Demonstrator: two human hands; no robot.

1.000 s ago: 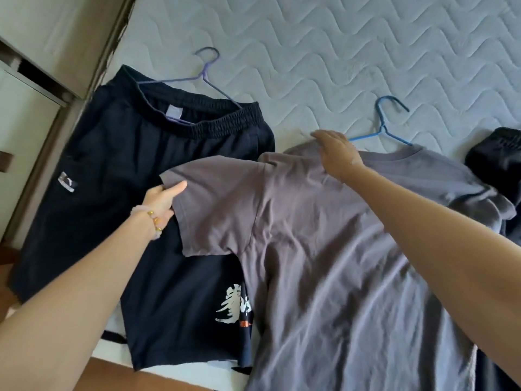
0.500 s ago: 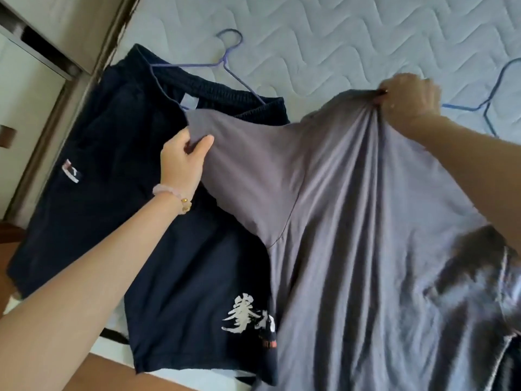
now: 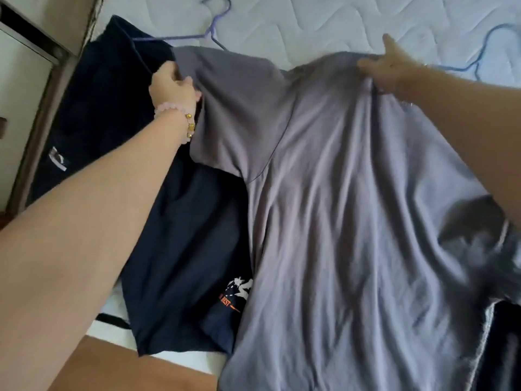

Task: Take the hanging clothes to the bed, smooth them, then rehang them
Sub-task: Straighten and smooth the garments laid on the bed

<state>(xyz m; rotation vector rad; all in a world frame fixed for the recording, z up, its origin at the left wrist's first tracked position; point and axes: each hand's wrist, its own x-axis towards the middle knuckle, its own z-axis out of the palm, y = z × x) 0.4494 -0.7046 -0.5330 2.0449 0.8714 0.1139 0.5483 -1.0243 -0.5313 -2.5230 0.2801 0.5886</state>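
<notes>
The grey T-shirt (image 3: 352,207) lies on the mattress (image 3: 324,21), pulled taut at its top between both hands and overlapping the navy shorts (image 3: 174,235) beside its left sleeve. The left hand (image 3: 173,86), with a bead bracelet (image 3: 172,112) at the wrist, grips that sleeve's edge, its fingers (image 3: 186,83) curled tight around the cloth. Half a second ago the sleeve stopped short of the shorts' waistband; now it covers much of the waistband. It reaches the purple hanger (image 3: 211,31), which lies just above the T-shirt's left shoulder. The right hand (image 3: 392,70) holds the T-shirt's neck edge, where the folds gather. Earlier it was a closed fist there; now the thumb (image 3: 388,42) stands up and one finger stretches along the fabric, though blur hides how the others lie. The blue hanger (image 3: 479,56) lies just beyond the T-shirt's right shoulder. The T-shirt's side also hides more of the shorts' white print than before.
</notes>
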